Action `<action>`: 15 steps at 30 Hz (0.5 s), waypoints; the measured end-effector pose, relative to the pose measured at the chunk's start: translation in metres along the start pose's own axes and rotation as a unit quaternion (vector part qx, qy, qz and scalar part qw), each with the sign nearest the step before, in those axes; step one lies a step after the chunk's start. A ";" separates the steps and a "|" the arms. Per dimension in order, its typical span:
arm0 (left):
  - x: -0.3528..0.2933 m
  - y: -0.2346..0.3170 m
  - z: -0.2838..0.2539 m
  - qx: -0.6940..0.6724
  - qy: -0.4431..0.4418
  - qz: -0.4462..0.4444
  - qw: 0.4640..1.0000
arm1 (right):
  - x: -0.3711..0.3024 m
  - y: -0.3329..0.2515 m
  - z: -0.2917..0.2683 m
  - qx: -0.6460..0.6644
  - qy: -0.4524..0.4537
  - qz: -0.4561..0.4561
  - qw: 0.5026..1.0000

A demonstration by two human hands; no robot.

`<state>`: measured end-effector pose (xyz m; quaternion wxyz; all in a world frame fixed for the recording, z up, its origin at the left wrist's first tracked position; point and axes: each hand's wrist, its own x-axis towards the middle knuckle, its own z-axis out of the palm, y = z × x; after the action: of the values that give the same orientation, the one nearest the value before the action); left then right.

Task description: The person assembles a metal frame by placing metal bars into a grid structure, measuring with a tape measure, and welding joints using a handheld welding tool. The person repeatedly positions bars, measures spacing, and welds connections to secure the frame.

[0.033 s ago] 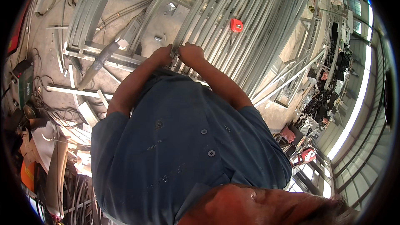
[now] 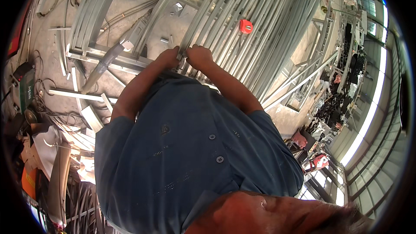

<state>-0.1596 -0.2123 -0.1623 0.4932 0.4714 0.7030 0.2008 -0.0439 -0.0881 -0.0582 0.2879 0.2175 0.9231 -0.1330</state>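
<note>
Both sets of fingers are bent inward and meet the near end of one long metal strip [image 2: 193,24], the left hand [image 2: 169,57] on its left side and the right hand [image 2: 199,57] on its right, with a narrow gap between the two. Seen from above, with knuckles covering the tips, I cannot tell whether either hand is clamped on the metal or only resting against it. Set so close together at one end, they seem placed to steady that end from both sides. The forearms slant in from either side of the dark blue shirt [image 2: 186,117], which keeps the work close to the body.

The strip runs away from the person along the left edge of a row of similar grey strips [image 2: 277,30], laid side by side lengthwise, probably so that each can be reached by its near end. A red tape measure [image 2: 246,26] sits on top of that row, right of the hands and likely within easy reach.

Left of the hands, a small metal offcut [image 2: 164,40] lies on the concrete floor. Farther left, a long grey tool [image 2: 106,58] rests slantwise across the rail of a metal frame, and beyond it cables [image 2: 47,104] lie tangled near a green box [image 2: 27,89]
</note>
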 end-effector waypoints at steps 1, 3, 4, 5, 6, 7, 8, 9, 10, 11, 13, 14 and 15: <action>0.000 0.000 0.000 0.002 -0.002 0.002 1.000 | -0.001 0.002 0.003 0.005 0.003 0.003 1.000; 0.000 0.001 -0.001 0.005 -0.005 0.004 1.000 | -0.004 0.005 0.004 0.018 0.011 0.003 1.000; -0.001 0.002 -0.001 0.006 -0.007 -0.003 1.000 | -0.007 0.006 0.003 0.025 0.016 0.001 1.000; 0.000 0.002 -0.002 0.007 -0.009 -0.010 1.000 | -0.009 0.006 0.003 0.033 0.022 -0.001 0.999; -0.001 0.003 -0.003 0.010 -0.012 -0.016 1.000 | -0.011 0.008 0.007 0.041 0.033 -0.004 0.999; -0.001 0.004 -0.004 0.005 -0.013 -0.020 1.000 | -0.012 0.010 0.012 0.050 0.044 -0.007 0.998; -0.001 0.005 -0.005 0.000 -0.015 -0.023 1.000 | -0.012 0.011 0.015 0.058 0.055 -0.010 0.997; 0.000 0.004 -0.005 -0.003 -0.018 -0.025 1.000 | -0.012 0.012 0.015 0.059 0.050 -0.012 0.997; 0.001 0.003 -0.003 -0.002 -0.016 -0.022 1.000 | -0.011 0.012 0.014 0.059 0.045 -0.015 0.997; 0.000 0.002 -0.002 0.000 -0.014 -0.018 1.000 | -0.011 0.012 0.013 0.059 0.040 -0.018 0.997; 0.002 0.000 -0.002 0.002 -0.019 -0.018 1.000 | -0.009 0.011 0.015 0.051 0.035 -0.013 0.998; 0.003 -0.001 -0.003 0.003 -0.029 -0.023 0.999 | -0.008 0.009 0.016 0.047 0.032 -0.011 0.998; 0.003 0.000 -0.004 0.005 -0.039 -0.027 0.999 | -0.007 0.007 0.018 0.045 0.024 -0.008 0.999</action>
<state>-0.1639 -0.2091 -0.1619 0.5229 0.4622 0.6967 0.1658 -0.0270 -0.0913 -0.0687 0.2544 0.2260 0.9245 -0.1717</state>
